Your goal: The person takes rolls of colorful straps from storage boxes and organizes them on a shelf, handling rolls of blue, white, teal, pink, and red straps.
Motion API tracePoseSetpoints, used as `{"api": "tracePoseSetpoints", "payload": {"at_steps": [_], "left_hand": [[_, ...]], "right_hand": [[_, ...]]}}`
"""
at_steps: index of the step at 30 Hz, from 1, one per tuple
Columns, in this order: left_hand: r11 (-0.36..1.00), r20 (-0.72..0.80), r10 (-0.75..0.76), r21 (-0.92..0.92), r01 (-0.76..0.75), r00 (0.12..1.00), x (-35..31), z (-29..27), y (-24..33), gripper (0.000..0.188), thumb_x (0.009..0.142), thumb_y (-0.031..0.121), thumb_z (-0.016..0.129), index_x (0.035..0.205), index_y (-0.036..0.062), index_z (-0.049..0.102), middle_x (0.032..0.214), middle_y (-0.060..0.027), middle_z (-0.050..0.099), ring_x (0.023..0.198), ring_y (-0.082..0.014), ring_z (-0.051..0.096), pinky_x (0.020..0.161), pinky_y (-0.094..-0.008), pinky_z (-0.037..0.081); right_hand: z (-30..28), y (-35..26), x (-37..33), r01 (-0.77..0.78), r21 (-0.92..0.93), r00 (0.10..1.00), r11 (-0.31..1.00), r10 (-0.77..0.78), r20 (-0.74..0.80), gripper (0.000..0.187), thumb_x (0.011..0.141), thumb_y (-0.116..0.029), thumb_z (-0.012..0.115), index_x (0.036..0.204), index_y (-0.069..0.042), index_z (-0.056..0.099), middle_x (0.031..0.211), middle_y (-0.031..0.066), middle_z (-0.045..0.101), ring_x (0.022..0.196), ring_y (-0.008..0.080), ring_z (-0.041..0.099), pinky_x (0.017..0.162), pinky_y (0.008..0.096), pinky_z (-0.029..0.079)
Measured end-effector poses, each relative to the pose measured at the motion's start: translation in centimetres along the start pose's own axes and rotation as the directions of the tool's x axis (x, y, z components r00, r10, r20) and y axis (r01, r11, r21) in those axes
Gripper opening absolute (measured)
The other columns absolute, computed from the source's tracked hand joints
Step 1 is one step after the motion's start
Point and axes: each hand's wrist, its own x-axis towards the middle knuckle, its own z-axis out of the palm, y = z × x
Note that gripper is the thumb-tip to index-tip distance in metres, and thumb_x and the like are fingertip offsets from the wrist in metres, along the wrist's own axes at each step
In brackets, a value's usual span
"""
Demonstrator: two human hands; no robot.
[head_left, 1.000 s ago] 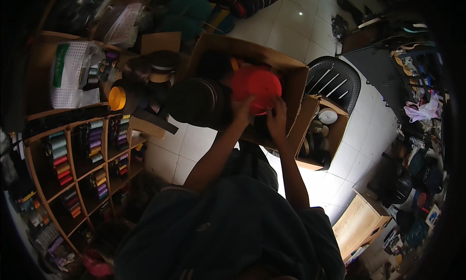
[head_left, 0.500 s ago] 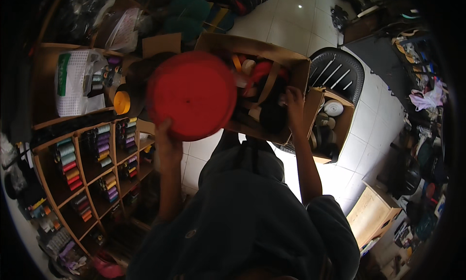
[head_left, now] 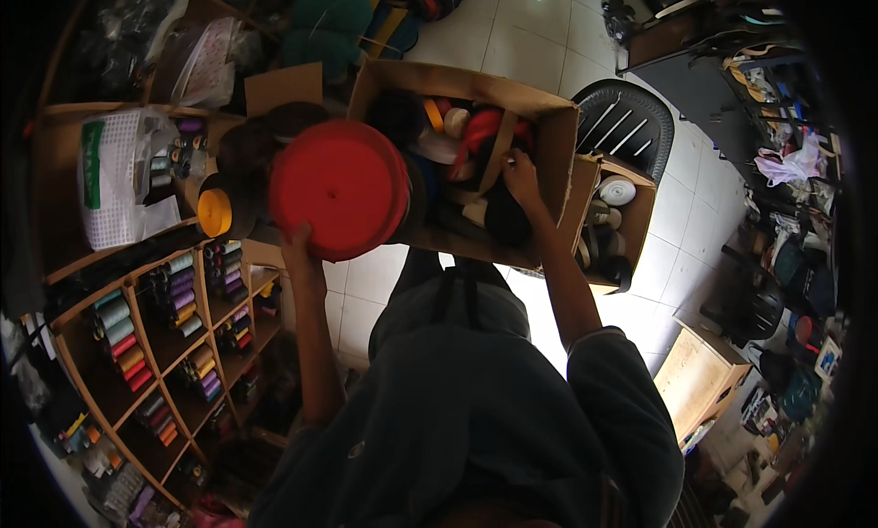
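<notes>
A large, thick red roll of webbing (head_left: 338,194) stands tilted at the left end of an open cardboard box (head_left: 540,98). My left hand (head_left: 300,244) grips the roll's lower edge, thumb on its flat face. Over the box's right half is my right hand (head_left: 521,180), its fingers bent together beside a tan strap (head_left: 498,153); whether it pinches the strap is unclear. Within the box lie a red coil (head_left: 482,133), a yellow-orange roll (head_left: 433,114), a cream roll (head_left: 455,122) and a black roll (head_left: 508,217).
A smaller carton (head_left: 645,199) of rolls, one white (head_left: 616,190), adjoins the box on the right, by a black plastic chair (head_left: 631,116). To the left stands a wooden shelf (head_left: 137,299) with thread spools. A yellow roll (head_left: 215,212) sits at the shelf's edge.
The red roll has come slightly lower and left with my left hand, its side rim now showing. My right hand has shifted left and farther into the box, away from its right wall.
</notes>
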Motion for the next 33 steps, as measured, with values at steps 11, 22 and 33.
{"api": "tracePoseSetpoints", "payload": {"at_steps": [11, 22, 33], "left_hand": [[0.991, -0.012, -0.100, 0.090, 0.101, 0.995, 0.7, -2.7, -2.0, 0.073, 0.086, 0.029, 0.060, 0.143, 0.0025, 0.024, 0.143, -0.0126, 0.035, 0.132, -0.0255, 0.036, 0.109, -0.0394, 0.027], [0.992, -0.028, -0.120, 0.044, 0.121, 0.992, 0.3, -2.8, -1.8, 0.074, 0.086, 0.029, 0.061, 0.144, 0.0031, 0.023, 0.143, -0.0132, 0.035, 0.131, -0.0264, 0.037, 0.109, -0.0406, 0.029], [0.996, 0.047, -0.084, -0.014, 0.085, 0.995, 0.1, -2.0, -1.3, 0.079, 0.084, 0.028, 0.061, 0.146, 0.0074, 0.017, 0.146, -0.0115, 0.030, 0.132, -0.0273, 0.034, 0.108, -0.0416, 0.030]], "right_hand": [[3.2, 2.1, 3.6, -0.230, -0.353, 0.965, 0.907, 0.258, 0.035, 0.091, 0.068, -0.045, 0.077, 0.136, -0.007, 0.031, 0.133, 0.0237, 0.035, 0.126, 0.0492, 0.029, 0.098, 0.0588, 0.034], [4.1, -0.9, 4.6, -0.453, -0.330, 0.847, 0.828, 0.515, 0.128, 0.121, 0.055, -0.059, 0.080, 0.146, -0.017, 0.011, 0.145, 0.0263, 0.018, 0.131, 0.0524, 0.022, 0.100, 0.0652, 0.028], [4.1, -1.8, 4.1, -0.443, -0.177, 0.892, 0.879, 0.452, 0.012, 0.106, 0.061, -0.050, 0.079, 0.140, -0.011, 0.020, 0.138, 0.0287, 0.026, 0.125, 0.0512, 0.033, 0.099, 0.0553, 0.036]]}}
